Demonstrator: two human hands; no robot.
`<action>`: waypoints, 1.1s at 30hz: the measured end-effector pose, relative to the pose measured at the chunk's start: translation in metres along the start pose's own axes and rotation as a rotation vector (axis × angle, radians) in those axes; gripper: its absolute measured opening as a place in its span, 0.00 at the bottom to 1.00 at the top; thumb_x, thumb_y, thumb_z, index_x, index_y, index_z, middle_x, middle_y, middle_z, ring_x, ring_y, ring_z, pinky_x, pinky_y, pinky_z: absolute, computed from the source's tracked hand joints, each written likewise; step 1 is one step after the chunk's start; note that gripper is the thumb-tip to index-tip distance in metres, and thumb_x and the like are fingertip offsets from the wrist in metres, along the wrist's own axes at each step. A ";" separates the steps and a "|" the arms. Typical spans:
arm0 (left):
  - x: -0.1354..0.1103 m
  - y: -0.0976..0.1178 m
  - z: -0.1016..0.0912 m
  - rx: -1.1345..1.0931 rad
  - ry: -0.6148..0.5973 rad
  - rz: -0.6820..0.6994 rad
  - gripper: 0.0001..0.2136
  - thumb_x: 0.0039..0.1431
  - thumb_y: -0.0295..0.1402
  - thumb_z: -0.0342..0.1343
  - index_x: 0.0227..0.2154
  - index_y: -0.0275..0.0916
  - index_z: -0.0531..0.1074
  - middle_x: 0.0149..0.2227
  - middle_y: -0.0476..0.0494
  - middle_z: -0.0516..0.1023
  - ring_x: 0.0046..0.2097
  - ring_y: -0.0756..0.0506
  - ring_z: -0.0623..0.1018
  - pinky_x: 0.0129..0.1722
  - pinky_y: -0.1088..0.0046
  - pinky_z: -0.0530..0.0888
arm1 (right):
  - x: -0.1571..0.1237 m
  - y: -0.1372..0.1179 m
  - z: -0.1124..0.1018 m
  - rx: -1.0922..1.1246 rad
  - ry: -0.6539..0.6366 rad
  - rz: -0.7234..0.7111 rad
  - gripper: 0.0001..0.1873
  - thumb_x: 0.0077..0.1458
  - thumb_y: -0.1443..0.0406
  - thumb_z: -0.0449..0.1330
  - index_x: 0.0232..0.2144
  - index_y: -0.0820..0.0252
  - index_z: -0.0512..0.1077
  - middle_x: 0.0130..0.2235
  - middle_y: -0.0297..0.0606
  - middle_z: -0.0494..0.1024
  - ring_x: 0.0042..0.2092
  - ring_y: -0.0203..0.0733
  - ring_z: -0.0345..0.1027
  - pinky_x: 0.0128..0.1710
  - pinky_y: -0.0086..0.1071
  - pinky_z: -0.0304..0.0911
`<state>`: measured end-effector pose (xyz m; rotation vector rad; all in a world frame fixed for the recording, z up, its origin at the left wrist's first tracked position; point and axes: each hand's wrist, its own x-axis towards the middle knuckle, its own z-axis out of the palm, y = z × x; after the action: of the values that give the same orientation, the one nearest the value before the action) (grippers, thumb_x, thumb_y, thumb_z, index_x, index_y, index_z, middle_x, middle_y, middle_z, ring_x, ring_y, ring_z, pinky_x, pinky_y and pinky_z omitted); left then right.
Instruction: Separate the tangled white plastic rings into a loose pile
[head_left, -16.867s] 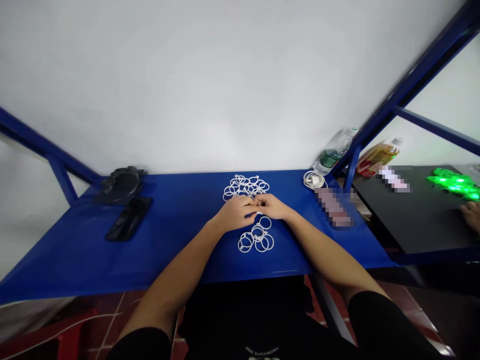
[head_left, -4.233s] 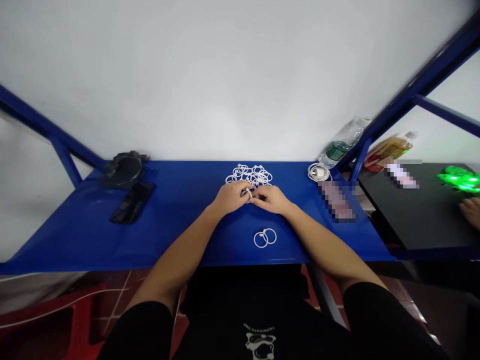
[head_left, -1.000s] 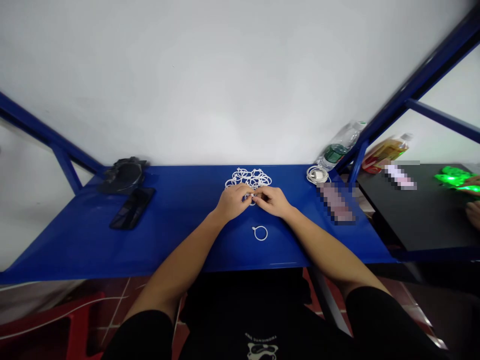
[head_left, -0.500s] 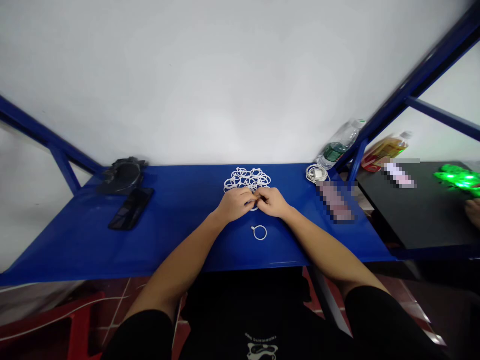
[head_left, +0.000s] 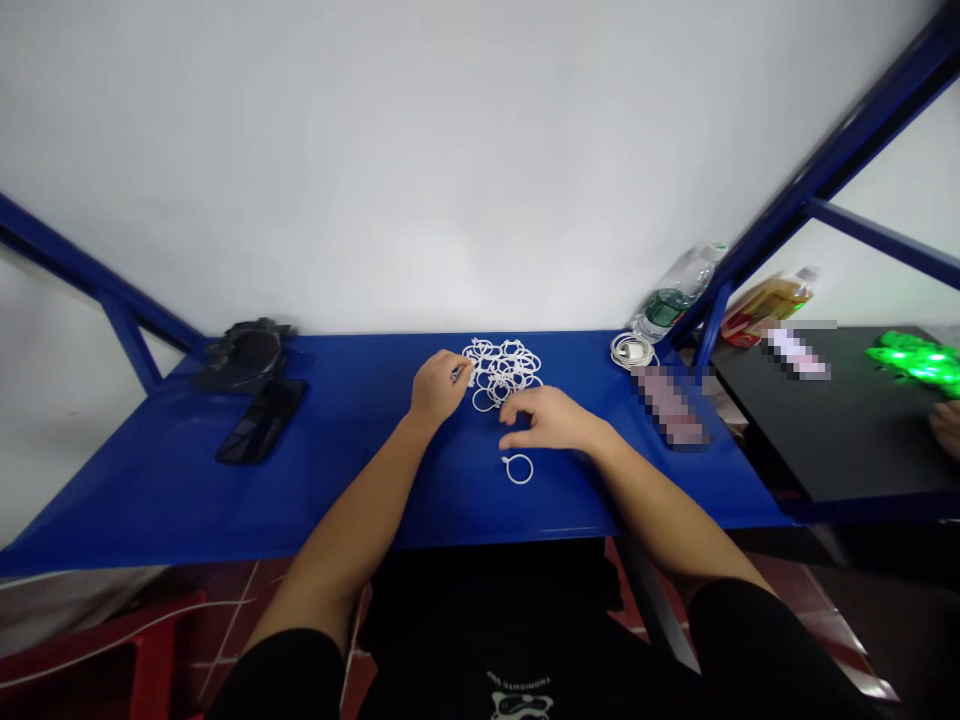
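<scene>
A pile of several white plastic rings [head_left: 504,366] lies at the back middle of the blue table [head_left: 352,470]. My left hand [head_left: 437,386] is at the pile's left edge, its fingers pinched together on a ring there. Just in front of the pile, my right hand [head_left: 546,420] lies low over the table with its fingers stretched out to the left and nothing in them. A single white ring [head_left: 518,468] rests on the table close below those fingertips.
A black phone [head_left: 259,432] and a dark bundle [head_left: 244,356] lie at the left rear. A coiled white cable [head_left: 632,350] and two bottles [head_left: 675,296] stand at the right rear. Another person's hand [head_left: 946,426] rests on a black table [head_left: 840,430] beside green lights [head_left: 913,362].
My hands, joined in front of the pile half a second ago, have parted: the left went to the pile's left edge, the right dropped toward the single ring and opened.
</scene>
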<state>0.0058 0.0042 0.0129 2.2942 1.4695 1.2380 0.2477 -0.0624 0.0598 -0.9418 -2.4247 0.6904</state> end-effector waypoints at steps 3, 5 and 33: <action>-0.001 -0.013 0.011 0.065 -0.081 -0.070 0.05 0.63 0.32 0.61 0.35 0.41 0.81 0.41 0.41 0.78 0.43 0.42 0.78 0.46 0.66 0.74 | 0.002 0.001 0.011 -0.018 -0.207 0.017 0.18 0.49 0.56 0.76 0.40 0.54 0.79 0.37 0.32 0.81 0.34 0.38 0.73 0.31 0.29 0.59; -0.001 -0.018 0.016 0.079 -0.078 -0.101 0.05 0.63 0.33 0.61 0.37 0.41 0.82 0.43 0.40 0.78 0.46 0.40 0.78 0.48 0.64 0.75 | 0.004 0.005 0.018 -0.043 -0.273 0.022 0.13 0.51 0.60 0.75 0.38 0.55 0.79 0.36 0.33 0.80 0.34 0.37 0.71 0.30 0.28 0.57; -0.014 0.032 0.015 -0.042 0.041 0.418 0.06 0.67 0.31 0.58 0.33 0.40 0.77 0.28 0.49 0.81 0.29 0.49 0.78 0.35 0.69 0.72 | 0.015 0.041 0.026 0.612 0.394 0.268 0.18 0.58 0.54 0.66 0.44 0.59 0.82 0.24 0.32 0.77 0.26 0.35 0.69 0.27 0.29 0.65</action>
<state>0.0360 -0.0192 0.0124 2.6476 0.9882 1.4028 0.2430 -0.0328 0.0194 -1.0215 -1.6135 1.1328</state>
